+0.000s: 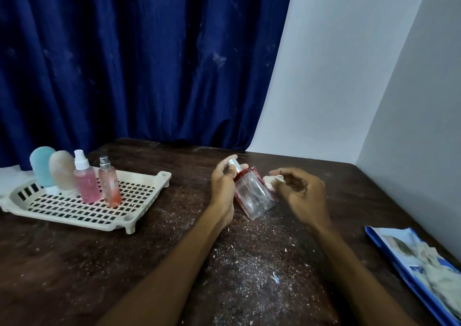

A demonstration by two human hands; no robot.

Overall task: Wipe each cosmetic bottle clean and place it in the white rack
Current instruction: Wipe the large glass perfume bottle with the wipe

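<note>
A person's left hand grips a clear bottle with red edges, the fingers curled round its neck just below the silver cap, while the right hand pinches one small white wad in bent fingers against the bottle's upper right corner. The bottle tilts cap-up to the left at the middle of the desk, well apart from the single white rack on the left; whether its base touches the wood cannot be told. Four more bottles stand upright in a row at the rack's far left side: one blue tube, one beige tube, one pink spray bottle with a white nozzle, and one pink-orange spray bottle with a silver nozzle. That makes five bottles in all. One blue packet topped with crumpled white sheets lies at the desk's right edge. The desk is dark brown wood, heavily strewn with pale dust and flecks, thickest between the forearms. A dark blue curtain hangs behind it, and a plain white wall closes the right side.
</note>
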